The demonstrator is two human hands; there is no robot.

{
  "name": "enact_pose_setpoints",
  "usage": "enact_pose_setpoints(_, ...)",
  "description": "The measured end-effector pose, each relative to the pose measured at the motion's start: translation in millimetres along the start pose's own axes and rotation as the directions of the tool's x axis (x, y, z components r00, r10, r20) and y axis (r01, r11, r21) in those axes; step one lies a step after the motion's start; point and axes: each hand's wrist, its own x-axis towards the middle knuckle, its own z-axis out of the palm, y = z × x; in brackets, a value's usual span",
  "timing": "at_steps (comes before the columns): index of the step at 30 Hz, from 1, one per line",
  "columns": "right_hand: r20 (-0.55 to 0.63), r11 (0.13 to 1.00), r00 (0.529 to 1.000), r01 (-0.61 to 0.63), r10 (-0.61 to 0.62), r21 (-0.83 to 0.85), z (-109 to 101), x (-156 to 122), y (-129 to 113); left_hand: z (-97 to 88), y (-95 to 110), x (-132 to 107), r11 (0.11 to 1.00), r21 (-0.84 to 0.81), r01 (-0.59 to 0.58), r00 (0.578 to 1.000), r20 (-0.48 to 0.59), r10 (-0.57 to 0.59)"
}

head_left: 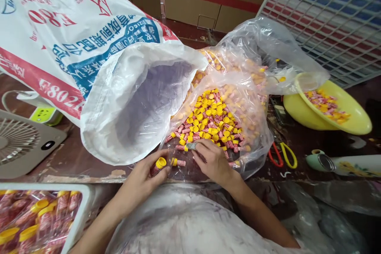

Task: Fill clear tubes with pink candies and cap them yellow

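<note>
My left hand (147, 171), near the table's front edge, curls around a small bottle with a round yellow cap (160, 162); the fingers hide most of its body. Beside it lies a red-and-white patterned vial (180, 162) with a yellow end. My right hand (212, 163) is palm down at the front of a heap of similar yellow-capped vials (212, 117). Its fingers are bent and slightly apart, with nothing visible between them. Grey wrapping (191, 146) covers one fingertip, close to another vial (181, 147). The heap spills from a clear plastic bag (258, 139).
A big white woven sack (98, 127) gapes at left. Below it stand a fan (24, 143) and a white tub (86, 206) of packed bottles. To the right are a yellow bowl (297, 107), scissors with red and yellow handles (288, 154) and a flowered cylinder (354, 165).
</note>
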Motion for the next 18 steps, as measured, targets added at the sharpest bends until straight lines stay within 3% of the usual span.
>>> enact_pose_setpoints(3,0.13,0.993,0.984,0.117,-0.118,0.02,9,0,-10,2.0,-7,-7,1.0,0.007,0.023,0.997,-0.077,-0.023)
enact_pose_setpoints(7,0.319,0.949,0.908,0.307,-0.272,-0.067,28,-3,-18,-2.3,-17,-16,0.999,0.023,0.042,0.986,-0.164,-0.038)
enact_pose_setpoints(9,0.327,0.94,0.892,0.339,-0.314,-0.023,32,-1,-17,-4.0,-19,-20,0.997,0.038,0.06,0.98,-0.192,-0.052)
enact_pose_setpoints(10,0.286,0.951,0.909,0.309,-0.304,0.03,32,0,-16,-4.3,-20,-21,0.997,0.038,0.068,0.98,-0.192,-0.059)
enact_pose_setpoints(11,0.214,0.965,0.942,0.243,-0.259,0.098,30,1,-15,-4.2,-19,-21,0.997,0.027,0.068,0.982,-0.178,-0.062)
enact_pose_setpoints(13,0.026,0.96,0.998,0.042,-0.051,0.278,25,3,-14,-2.0,-16,-20,0.998,-0.02,0.051,0.992,-0.117,-0.053)
enact_pose_setpoints(16,-0.09,0.802,0.955,-0.184,0.283,0.568,17,5,-17,5.4,-6,-14,0.993,-0.112,0.022,0.999,0.03,-0.019)
enact_pose_setpoints(18,-0.087,0.717,0.933,-0.206,0.349,0.666,14,5,-22,11.4,2,-9,0.987,-0.162,0.017,0.995,0.095,-0.001)
